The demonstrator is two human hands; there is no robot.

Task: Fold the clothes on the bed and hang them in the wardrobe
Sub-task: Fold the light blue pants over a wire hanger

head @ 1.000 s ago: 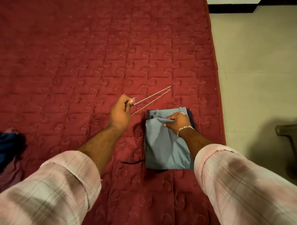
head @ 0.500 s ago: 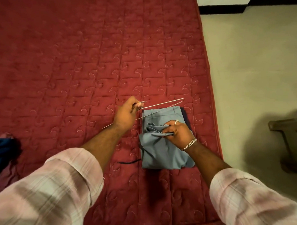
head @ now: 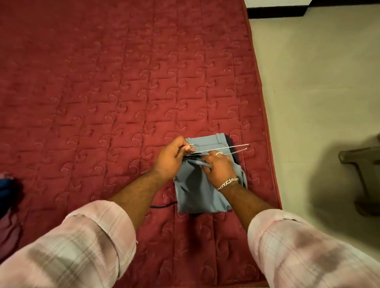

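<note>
The grey trousers (head: 200, 193) lie folded into a compact rectangle near the right edge of the red quilted bed (head: 118, 92), waistband end away from me, smooth apart from a bunched ridge where I lift the upper layers. My right hand (head: 218, 167) pinches that raised fold, fingers curled round the cloth. My left hand (head: 171, 159) grips a thin wire hanger (head: 219, 149) by its hook end, fingers closed round it, the long bars lying across the top of the trousers toward the bed's edge.

So the folding of this garment looks done, and I judge I am at the step of threading the cloth over the hanger bar; it is not yet on. Carrying it to the wardrobe, which is out of sight, is left. More clothes (head: 2, 193) sit bunched at the bed's left edge, so they probably need folding too.
</note>
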